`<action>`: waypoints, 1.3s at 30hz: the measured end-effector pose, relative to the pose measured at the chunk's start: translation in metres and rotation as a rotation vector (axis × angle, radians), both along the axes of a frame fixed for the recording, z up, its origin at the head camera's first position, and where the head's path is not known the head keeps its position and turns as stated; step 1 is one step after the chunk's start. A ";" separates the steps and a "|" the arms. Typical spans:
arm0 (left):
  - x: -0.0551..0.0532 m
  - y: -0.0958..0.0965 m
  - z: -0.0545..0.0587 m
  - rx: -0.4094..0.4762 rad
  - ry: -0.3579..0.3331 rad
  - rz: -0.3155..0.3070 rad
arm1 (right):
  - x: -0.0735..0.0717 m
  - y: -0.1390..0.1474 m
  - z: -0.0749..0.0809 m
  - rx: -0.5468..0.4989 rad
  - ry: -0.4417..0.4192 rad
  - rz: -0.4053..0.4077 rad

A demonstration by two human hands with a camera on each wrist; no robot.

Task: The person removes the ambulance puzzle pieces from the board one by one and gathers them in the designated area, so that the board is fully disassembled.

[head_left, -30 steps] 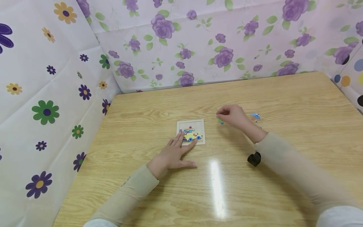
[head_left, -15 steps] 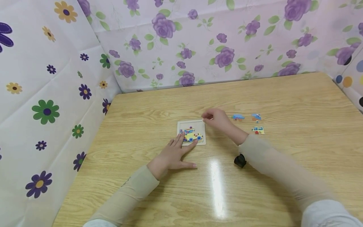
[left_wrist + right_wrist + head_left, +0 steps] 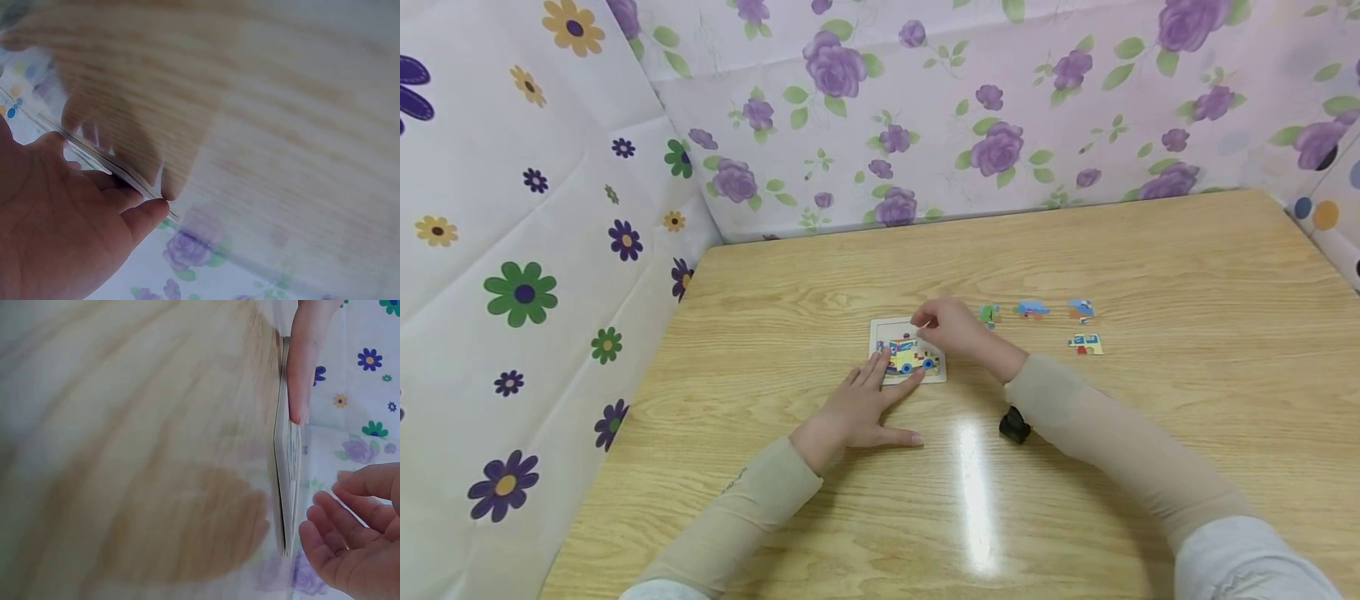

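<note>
A square puzzle board (image 3: 882,325) with a pale frame lies on the table, showing a partly assembled yellow car picture (image 3: 906,357). My left hand (image 3: 859,410) rests with spread, straight fingers on the lower left part of this board; the left wrist view shows the left hand (image 3: 75,219) at the board's edge. Over the board's upper right side, my right hand (image 3: 957,332) brings thumb and forefinger together, seemingly pinching a small puzzle piece that the fingers hide. In the right wrist view the right hand (image 3: 356,531) is beside the board (image 3: 285,475), apart from it.
Loose puzzle pieces lie right of the board: a green one (image 3: 989,314), a blue one (image 3: 1032,309), another blue one (image 3: 1081,309) and a yellow one (image 3: 1086,343). A black strap-like object (image 3: 1015,426) is at the right wrist. Flowered cloth (image 3: 850,150) hangs behind the table.
My right hand has moved left from the loose pieces to above the board, uncovering the green, blue and yellow pieces. My left hand has stayed on the board.
</note>
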State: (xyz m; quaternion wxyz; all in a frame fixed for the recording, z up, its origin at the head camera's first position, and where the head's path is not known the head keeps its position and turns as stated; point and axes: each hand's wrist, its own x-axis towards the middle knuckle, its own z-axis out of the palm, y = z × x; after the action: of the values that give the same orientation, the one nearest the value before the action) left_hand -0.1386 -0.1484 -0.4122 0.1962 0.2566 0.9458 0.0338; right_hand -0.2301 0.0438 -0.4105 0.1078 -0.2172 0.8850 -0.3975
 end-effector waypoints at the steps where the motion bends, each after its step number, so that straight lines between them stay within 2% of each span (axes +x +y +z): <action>1: 0.000 0.000 0.000 -0.001 0.001 -0.001 | 0.000 -0.001 -0.001 0.009 -0.007 0.010; 6: 0.000 0.002 0.001 -0.010 0.010 -0.007 | -0.001 -0.006 -0.002 0.037 -0.018 0.046; 20: -0.001 0.001 0.001 -0.022 0.031 -0.008 | 0.001 -0.014 0.002 0.063 -0.017 0.067; 26: -0.001 0.001 0.002 -0.029 0.027 -0.011 | -0.001 -0.015 0.001 0.034 -0.062 0.054; 31: -0.001 0.001 0.002 -0.030 0.015 -0.010 | -0.002 -0.015 -0.002 0.007 -0.065 0.042; 39: -0.001 0.001 0.002 -0.032 0.012 -0.017 | -0.001 -0.017 -0.003 -0.086 -0.113 0.022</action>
State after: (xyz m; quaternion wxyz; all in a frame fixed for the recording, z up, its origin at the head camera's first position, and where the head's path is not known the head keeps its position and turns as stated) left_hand -0.1394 -0.1471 -0.4102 0.1947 0.2616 0.9452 0.0156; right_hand -0.2307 0.0269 -0.4133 0.1526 -0.2086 0.8571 -0.4457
